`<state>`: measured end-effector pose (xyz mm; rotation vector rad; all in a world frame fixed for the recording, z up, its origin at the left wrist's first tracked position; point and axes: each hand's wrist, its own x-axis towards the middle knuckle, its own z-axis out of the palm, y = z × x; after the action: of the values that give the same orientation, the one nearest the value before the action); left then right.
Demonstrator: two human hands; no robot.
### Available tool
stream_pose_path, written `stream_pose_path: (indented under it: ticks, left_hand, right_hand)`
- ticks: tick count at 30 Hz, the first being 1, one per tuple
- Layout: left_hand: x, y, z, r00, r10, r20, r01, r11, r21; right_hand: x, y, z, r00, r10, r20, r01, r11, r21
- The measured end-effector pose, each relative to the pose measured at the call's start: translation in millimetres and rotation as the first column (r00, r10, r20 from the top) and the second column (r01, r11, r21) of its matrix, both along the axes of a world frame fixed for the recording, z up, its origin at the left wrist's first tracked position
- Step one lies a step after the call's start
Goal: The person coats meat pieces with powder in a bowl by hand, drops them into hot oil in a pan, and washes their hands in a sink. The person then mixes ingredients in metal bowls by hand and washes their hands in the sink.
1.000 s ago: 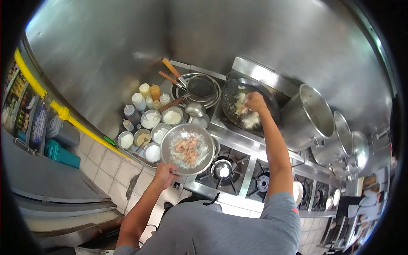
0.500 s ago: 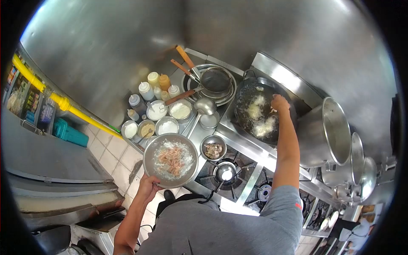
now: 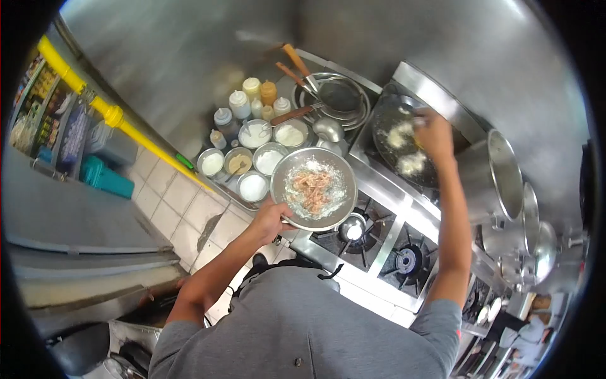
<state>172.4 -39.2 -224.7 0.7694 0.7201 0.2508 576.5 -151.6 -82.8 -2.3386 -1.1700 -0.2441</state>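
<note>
My left hand (image 3: 271, 220) grips the near-left rim of a wide metal bowl (image 3: 341, 203), thumb at the edge and fingers beneath. Inside it lie raw meat strips (image 3: 312, 189) in white flour. Over a dark wok (image 3: 386, 120) of oil is my right hand (image 3: 434, 134), smeared by motion, its fingers bent but not clear. Pale battered pieces (image 3: 411, 164) fry in the bubbling oil just below and left of that hand. The held bowl hangs between the wok and the small seasoning bowls, above the front of the stove.
Several small bowls of white powder (image 3: 254, 187) and squeeze bottles (image 3: 240, 104) stand to the left. Behind them, strainers (image 3: 339, 95) rest on a metal pot, and a ladle (image 3: 328, 129) lies nearby. Burners (image 3: 407, 260) are in front. Tall steel pots (image 3: 489, 183) stand right of the wok.
The view has shifted. My left hand has carried the bowl rightward, closer to the wok, and it now covers the small bowl of meat pieces. My right hand stays over the wok, now more blurred.
</note>
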Motion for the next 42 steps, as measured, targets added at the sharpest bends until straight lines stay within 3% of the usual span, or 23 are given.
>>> stream_pose_path:
  ticks: [2,3,4,5,8,11,15,17,21,23,24,26,32,34,35,37,38,40,42]
  left_hand:
    - [11.7,-2.0,9.0,0.999,-0.043,-0.011,0.043,0.999,0.007]
    - [14.9,-2.6,13.5,0.998,-0.056,-0.035,0.056,0.998,0.013]
    - [19.1,-5.2,17.4,0.996,-0.082,-0.025,0.082,0.996,0.017]
    - [22.8,-7.8,21.3,0.994,-0.106,-0.020,0.107,0.994,0.036]
    - [26.5,-7.0,1.5,0.984,-0.175,0.032,0.173,0.983,0.059]
    - [24.3,-11.0,-10.2,0.982,-0.188,0.005,0.187,0.980,0.075]
    - [20.3,-10.0,-9.3,0.970,-0.244,-0.017,0.245,0.965,0.090]
    - [21.0,-9.1,-5.8,0.962,-0.274,-0.002,0.273,0.960,0.067]
    - [24.2,-8.3,-9.2,0.958,-0.288,-0.003,0.288,0.957,0.041]
    - [27.1,-6.7,-10.7,0.954,-0.299,0.013,0.298,0.953,0.046]
    - [28.8,-6.6,-10.6,0.958,-0.285,0.018,0.284,0.958,0.037]
    - [35.0,-7.2,-10.0,0.958,-0.284,0.031,0.283,0.959,0.033]
    - [35.6,1.0,-12.4,0.966,-0.258,0.020,0.256,0.964,0.068]
    - [29.8,1.7,-7.3,0.979,-0.202,0.031,0.200,0.977,0.071]
    - [26.8,2.8,-4.8,0.979,-0.200,0.037,0.197,0.978,0.072]
    - [23.6,6.3,-13.4,0.984,-0.172,0.047,0.169,0.984,0.056]
    - [22.7,6.5,-9.9,0.988,-0.149,0.047,0.147,0.988,0.054]
    - [18.0,6.0,0.0,0.994,-0.103,0.028,0.102,0.994,0.050]
    - [17.3,7.9,-7.2,0.998,-0.057,0.017,0.056,0.996,0.074]
  right_hand:
    - [-84.2,7.0,9.9,0.991,0.115,-0.063,-0.124,0.979,-0.163]
    - [-91.2,9.3,-38.7,0.961,0.276,0.006,-0.273,0.954,-0.125]
    - [-129.2,12.4,-33.4,0.924,0.324,-0.204,-0.366,0.903,-0.226]
    - [-143.1,12.0,-68.5,0.904,0.418,-0.086,-0.423,0.851,-0.312]
    - [-184.6,13.3,-108.8,0.910,0.415,-0.002,-0.371,0.811,-0.453]
    - [-198.0,5.2,-106.1,0.947,0.303,-0.106,-0.311,0.788,-0.532]
    - [-191.0,-1.8,-83.2,0.951,0.277,-0.140,-0.309,0.795,-0.521]
    - [-182.8,-2.3,-58.3,0.937,0.248,-0.245,-0.329,0.862,-0.386]
    - [-182.7,-6.7,15.5,0.916,0.306,-0.260,-0.361,0.911,-0.200]
    - [-176.1,-7.2,38.5,0.822,0.282,-0.494,-0.386,0.915,-0.121]
    - [-169.5,-7.9,43.9,0.829,0.276,-0.487,-0.375,0.919,-0.118]
    - [-154.1,-11.2,55.2,0.723,0.301,-0.621,-0.364,0.931,0.028]
    - [-69.4,-22.8,40.2,0.767,0.221,-0.602,-0.238,0.970,0.053]
    - [-16.8,-20.0,-3.4,0.932,0.107,-0.347,-0.180,0.966,-0.187]
    - [-3.3,-14.9,-21.4,0.930,0.127,-0.346,-0.202,0.961,-0.190]
    - [18.7,-6.0,-56.7,0.980,-0.080,-0.182,-0.004,0.907,-0.422]
    - [38.1,-3.3,-84.2,0.982,-0.058,-0.182,-0.025,0.906,-0.423]
    - [71.9,0.9,-131.9,0.990,-0.137,0.034,0.134,0.835,-0.533]
    - [74.8,1.5,-133.3,0.983,-0.181,0.040,0.172,0.813,-0.556]
